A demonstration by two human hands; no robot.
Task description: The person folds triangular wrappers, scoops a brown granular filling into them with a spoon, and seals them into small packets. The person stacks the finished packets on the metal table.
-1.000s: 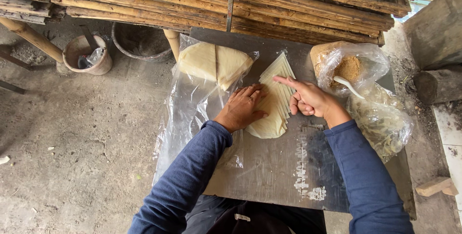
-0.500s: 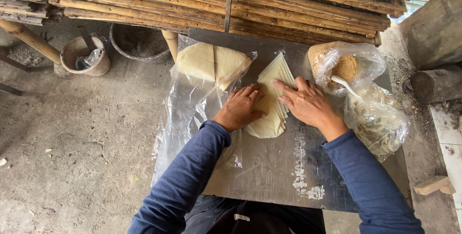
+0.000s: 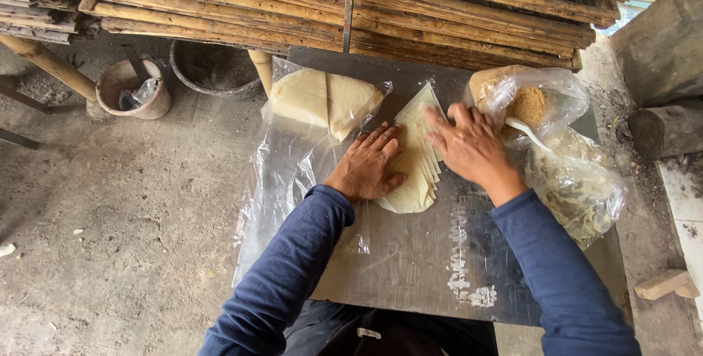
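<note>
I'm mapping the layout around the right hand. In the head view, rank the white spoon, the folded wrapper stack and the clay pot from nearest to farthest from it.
1. White spoon: just right of the right hand, in the crumb bag.
2. Folded wrapper stack: upper left, on plastic.
3. Clay pot: far left, on the ground.

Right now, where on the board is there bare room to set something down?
Bare board lies near the person, between the two sleeves, below the fanned pale sheets. It is crowded farther away: left hand and right hand on the sheets, folded stack left, plastic bags right.
</note>
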